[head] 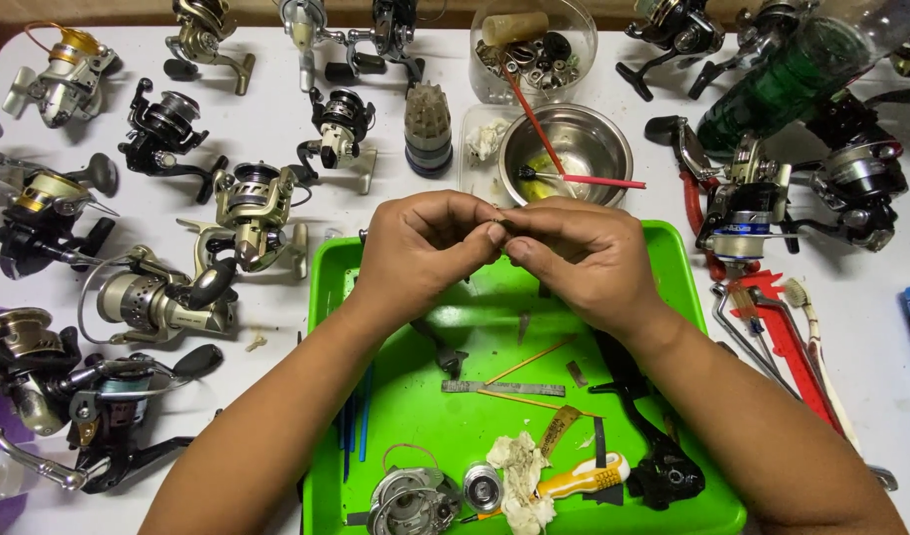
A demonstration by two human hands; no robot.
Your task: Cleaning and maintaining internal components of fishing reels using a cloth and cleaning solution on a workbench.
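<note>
My left hand (425,248) and my right hand (574,253) meet fingertip to fingertip above the far edge of a green tray (326,396). Between the pinched fingers sits a tiny dark part (499,215), mostly hidden. On the tray below lie a silver reel spool (412,502), a small round metal piece (481,485), a wad of white cloth (522,482), a yellow-handled tool (579,479), a black reel body (663,466), a flat metal strip (504,387) and thin orange sticks.
Several spinning reels cover the white table left (158,297) and right (762,198) of the tray. Behind the hands stand a steel bowl (566,149) with a red-handled brush, a clear tub of small parts (532,45), a green bottle (782,84) and red pliers (782,327).
</note>
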